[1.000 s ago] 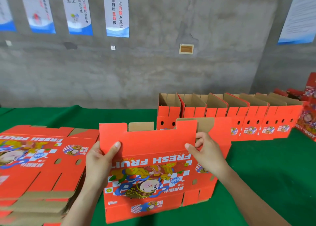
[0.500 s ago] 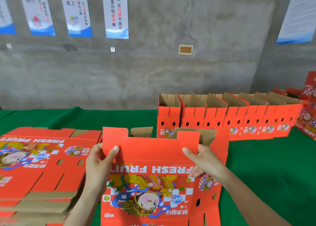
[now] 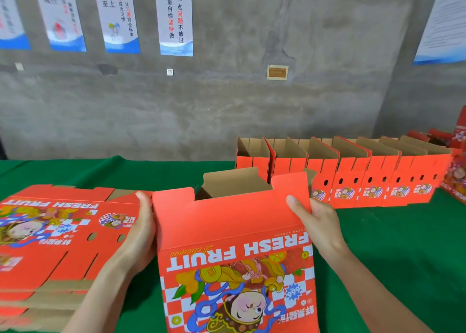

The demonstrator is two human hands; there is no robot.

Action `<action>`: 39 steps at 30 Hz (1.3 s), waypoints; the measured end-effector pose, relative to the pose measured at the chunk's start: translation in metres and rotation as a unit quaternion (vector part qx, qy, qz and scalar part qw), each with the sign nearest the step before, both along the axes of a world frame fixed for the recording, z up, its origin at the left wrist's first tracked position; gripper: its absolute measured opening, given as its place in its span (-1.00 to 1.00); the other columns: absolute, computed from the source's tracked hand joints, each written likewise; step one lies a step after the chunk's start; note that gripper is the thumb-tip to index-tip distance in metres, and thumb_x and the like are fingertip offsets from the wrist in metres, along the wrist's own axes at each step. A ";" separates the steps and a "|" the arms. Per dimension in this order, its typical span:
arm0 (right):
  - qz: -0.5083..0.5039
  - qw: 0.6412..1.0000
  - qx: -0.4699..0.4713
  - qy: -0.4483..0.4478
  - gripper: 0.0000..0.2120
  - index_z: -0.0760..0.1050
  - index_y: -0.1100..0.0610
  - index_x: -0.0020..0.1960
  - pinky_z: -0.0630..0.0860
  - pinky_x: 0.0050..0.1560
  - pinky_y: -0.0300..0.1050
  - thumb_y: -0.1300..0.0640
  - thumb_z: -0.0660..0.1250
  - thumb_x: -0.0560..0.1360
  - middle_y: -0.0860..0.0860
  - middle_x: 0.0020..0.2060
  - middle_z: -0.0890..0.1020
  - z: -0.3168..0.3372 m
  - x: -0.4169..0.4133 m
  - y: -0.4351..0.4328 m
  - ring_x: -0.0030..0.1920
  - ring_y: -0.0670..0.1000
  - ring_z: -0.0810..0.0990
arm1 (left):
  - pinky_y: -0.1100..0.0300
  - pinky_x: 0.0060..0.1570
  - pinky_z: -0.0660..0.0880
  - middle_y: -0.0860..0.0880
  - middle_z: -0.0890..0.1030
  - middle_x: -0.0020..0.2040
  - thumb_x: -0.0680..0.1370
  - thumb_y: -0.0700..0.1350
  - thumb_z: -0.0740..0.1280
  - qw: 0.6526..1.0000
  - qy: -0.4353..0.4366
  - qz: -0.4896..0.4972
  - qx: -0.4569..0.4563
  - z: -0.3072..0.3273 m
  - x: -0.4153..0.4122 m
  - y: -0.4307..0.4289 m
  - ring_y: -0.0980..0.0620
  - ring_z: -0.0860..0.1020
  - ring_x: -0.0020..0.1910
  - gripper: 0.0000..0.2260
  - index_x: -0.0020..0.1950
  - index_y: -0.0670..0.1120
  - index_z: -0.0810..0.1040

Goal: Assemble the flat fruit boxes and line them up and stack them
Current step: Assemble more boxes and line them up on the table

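I hold a red fruit box (image 3: 234, 252) printed "FRESH FRUIT" upright in front of me, opened into a tube with its brown inside showing at the top. My left hand (image 3: 141, 231) grips its left edge, fingers behind the panel. My right hand (image 3: 315, 224) grips the right edge, thumb on the red front flap. A stack of flat fruit boxes (image 3: 58, 234) lies at my left. A row of several assembled boxes (image 3: 353, 179) stands side by side at the back right.
Green cloth covers the table (image 3: 393, 244). More red boxes (image 3: 456, 171) crowd the far right edge. A grey concrete wall with posters (image 3: 174, 17) rises behind the table.
The box has swung up from lying tilted to standing upright and closer to me, and it has spread open at the top. Both hands slid to its side edges.
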State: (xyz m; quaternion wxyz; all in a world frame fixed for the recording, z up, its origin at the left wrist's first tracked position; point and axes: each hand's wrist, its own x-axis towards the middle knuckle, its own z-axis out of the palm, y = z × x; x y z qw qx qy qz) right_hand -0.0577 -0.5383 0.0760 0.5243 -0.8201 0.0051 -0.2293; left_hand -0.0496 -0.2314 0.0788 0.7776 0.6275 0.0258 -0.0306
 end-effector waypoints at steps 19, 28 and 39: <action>-0.012 0.994 0.075 -0.080 -0.34 0.46 0.40 -0.28 0.49 -0.30 0.16 -0.27 0.34 0.30 0.35 -0.36 0.54 -0.010 -0.019 -0.025 -0.37 0.04 0.46 | 0.10 -0.33 0.62 -0.18 0.68 -0.29 0.41 -0.56 0.06 0.945 -0.021 -0.097 0.313 -0.005 0.014 -0.006 -0.08 0.66 -0.31 -0.54 -0.34 -0.15 0.62; -0.062 0.993 0.077 -0.064 -0.81 0.63 -0.05 -0.32 0.45 -0.04 -0.10 0.04 0.39 0.48 -0.09 -0.12 0.56 -0.017 -0.044 -0.029 -0.05 -0.03 0.56 | 0.20 -0.43 0.54 -0.16 0.69 -0.27 0.55 -0.40 0.10 0.984 -0.085 0.077 0.138 -0.010 -0.020 -0.029 -0.12 0.64 -0.35 -0.63 -0.13 -0.12 0.66; -0.070 0.996 0.060 -0.001 -0.81 0.54 -0.11 -0.22 0.43 -0.01 -0.24 0.17 0.44 0.43 -0.02 0.06 0.54 -0.039 -0.066 -0.016 0.03 -0.07 0.52 | 0.17 0.06 0.54 -0.03 0.63 0.12 0.49 -0.31 0.38 0.977 -0.064 0.140 0.151 -0.035 -0.048 -0.035 0.17 0.60 -0.05 -0.54 0.39 -0.12 0.43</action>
